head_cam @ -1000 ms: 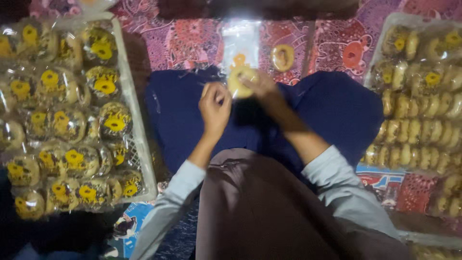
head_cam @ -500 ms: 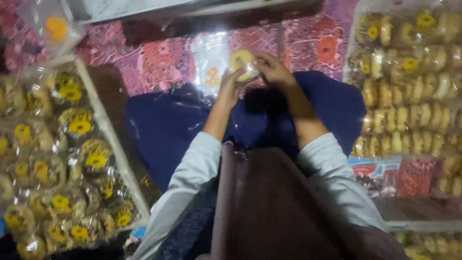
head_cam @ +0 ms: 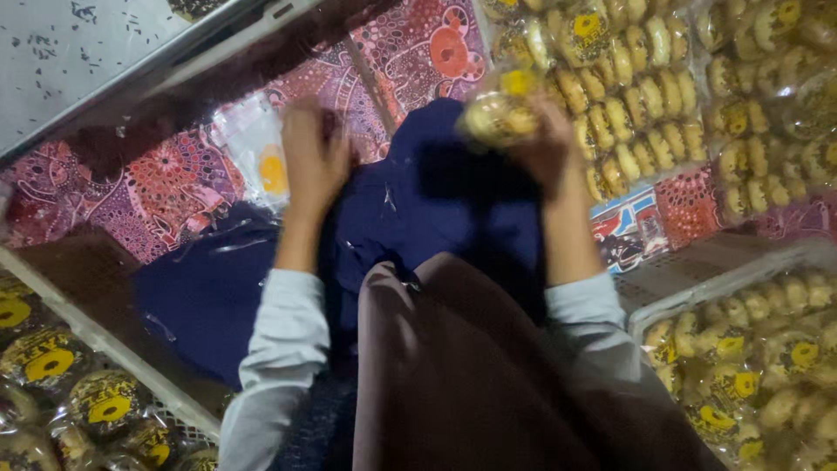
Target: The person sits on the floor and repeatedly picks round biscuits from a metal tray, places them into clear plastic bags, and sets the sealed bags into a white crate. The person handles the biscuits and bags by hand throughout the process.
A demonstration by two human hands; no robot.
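This looks like a small home food-packing spot worked from the floor, not a factory line. A red patterned cloth with floral shapes (head_cam: 174, 187) covers the floor. White plastic trays (head_cam: 131, 371) stand around the seated person, filled with clear bags of pale round cookies bearing yellow labels (head_cam: 628, 96). More such yellow-labelled packs (head_cam: 758, 366) fill a tray at the lower right. A loose clear plastic bag (head_cam: 257, 144) lies on the cloth.

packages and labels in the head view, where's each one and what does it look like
Cookie pack: in the right hand, clear wrap, pale cookies, yellow label.
Empty bags: by the left hand, clear, yellow round mark.
Packed trays, upper right, and, lower left: clear packs, yellow-and-black round labels.
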